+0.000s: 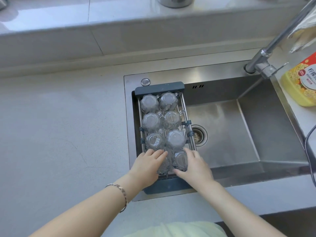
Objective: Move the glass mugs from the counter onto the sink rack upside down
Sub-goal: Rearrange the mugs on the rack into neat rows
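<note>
Grey speckled counter (59, 125), bare on left side. Chrome faucet (266, 64) mounted at sink's back right corner, spout angled up toward the right. Yellow dish soap bottle (301, 82) stands on counter's right edge, just beside the faucet. Metal pot (176, 1) on back ledge (102, 16). Round drain (199, 136) in basin floor. Black cable (309, 151) at right edge.

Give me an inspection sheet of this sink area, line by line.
Surface: grey counter, no mugs seen on it.
Job's things: glass mugs upside down in two columns on the sink rack; six uncovered, two under the hands.
Clutter: yellow detergent bottle right of the sink.
Hands: left hand and right hand each rest on a near-row mug.
Cables: dark cable at the right edge.
Surroundings: faucet, metal pot on the ledge.
</note>
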`<state>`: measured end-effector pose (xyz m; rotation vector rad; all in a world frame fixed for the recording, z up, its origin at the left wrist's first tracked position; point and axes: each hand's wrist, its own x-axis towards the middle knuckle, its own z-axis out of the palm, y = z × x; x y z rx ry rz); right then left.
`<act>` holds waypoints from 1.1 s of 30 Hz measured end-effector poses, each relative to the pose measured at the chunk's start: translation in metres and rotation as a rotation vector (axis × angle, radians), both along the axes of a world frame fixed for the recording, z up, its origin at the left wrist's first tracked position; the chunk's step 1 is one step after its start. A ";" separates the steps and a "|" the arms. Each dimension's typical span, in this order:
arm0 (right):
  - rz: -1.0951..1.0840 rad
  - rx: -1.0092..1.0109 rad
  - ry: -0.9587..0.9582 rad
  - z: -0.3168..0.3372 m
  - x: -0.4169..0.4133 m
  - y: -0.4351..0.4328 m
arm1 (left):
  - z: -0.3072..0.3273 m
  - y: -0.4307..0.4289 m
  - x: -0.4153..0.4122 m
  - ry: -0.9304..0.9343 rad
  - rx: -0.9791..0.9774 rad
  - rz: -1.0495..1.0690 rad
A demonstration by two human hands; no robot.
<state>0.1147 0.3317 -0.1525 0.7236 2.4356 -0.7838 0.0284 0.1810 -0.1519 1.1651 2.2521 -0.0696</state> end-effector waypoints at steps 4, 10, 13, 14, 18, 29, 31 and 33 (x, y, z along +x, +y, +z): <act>0.011 0.083 -0.040 -0.009 -0.007 -0.006 | 0.002 0.013 0.000 0.051 -0.050 -0.010; -0.020 0.076 0.009 -0.005 -0.007 -0.001 | 0.016 0.006 0.005 0.100 0.138 0.072; -0.038 0.062 0.022 -0.004 -0.007 -0.003 | 0.030 0.010 -0.001 0.087 0.301 0.111; -0.040 0.058 0.025 -0.003 -0.007 -0.003 | 0.035 0.013 -0.004 0.072 0.267 0.104; -0.031 0.046 0.039 0.002 -0.005 -0.002 | 0.029 0.019 -0.003 -0.019 -0.043 0.081; 0.026 0.078 0.156 0.050 -0.006 0.029 | 0.038 0.025 0.010 0.144 -0.062 -0.142; 0.031 0.065 0.161 0.052 -0.001 0.037 | 0.054 0.025 0.012 0.159 0.051 -0.048; 0.056 0.051 0.158 0.053 0.005 0.042 | 0.068 0.022 0.015 0.119 0.135 0.193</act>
